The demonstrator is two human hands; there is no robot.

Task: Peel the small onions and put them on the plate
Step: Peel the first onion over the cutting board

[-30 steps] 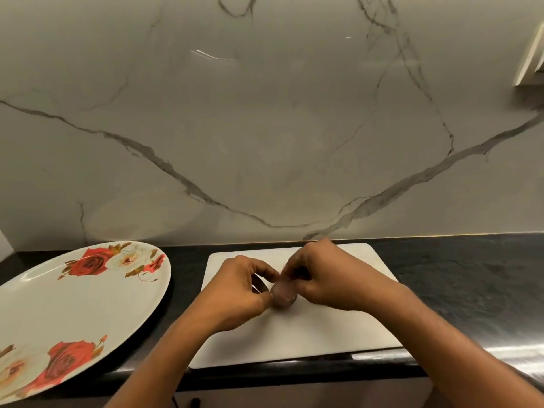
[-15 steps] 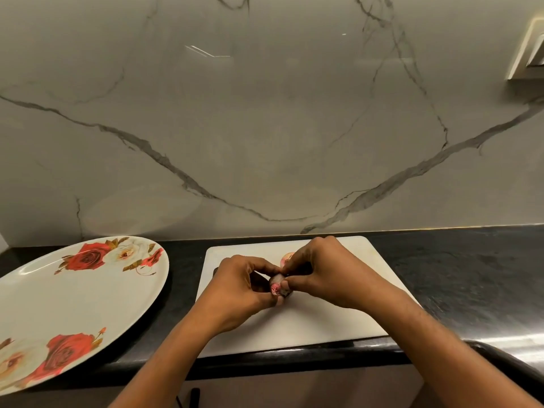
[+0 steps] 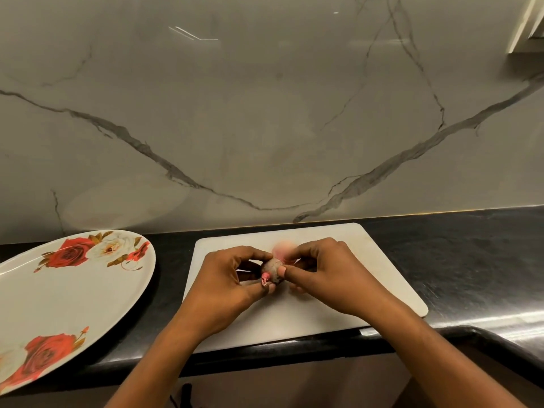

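A small onion (image 3: 273, 270) with dull greyish skin and a pink end sits between both hands, just above the white cutting board (image 3: 368, 260). My left hand (image 3: 226, 287) grips it from the left with curled fingers and thumb. My right hand (image 3: 326, 275) pinches its right side and top with thumb and fingertips. A pale pink piece, skin or another onion (image 3: 283, 249), lies on the board behind the hands, blurred. The white oval plate (image 3: 59, 295) with red rose prints lies to the left with nothing on it.
The board lies on a black countertop (image 3: 471, 254) whose front edge curves forward at the right. A grey marble backsplash (image 3: 265, 113) rises right behind. A light-coloured fixture (image 3: 527, 22) shows at the top right corner.
The onion has turned in my fingers, showing its pink end, and the pale pink piece behind the hands has come into sight. Both hands stay together over the board.
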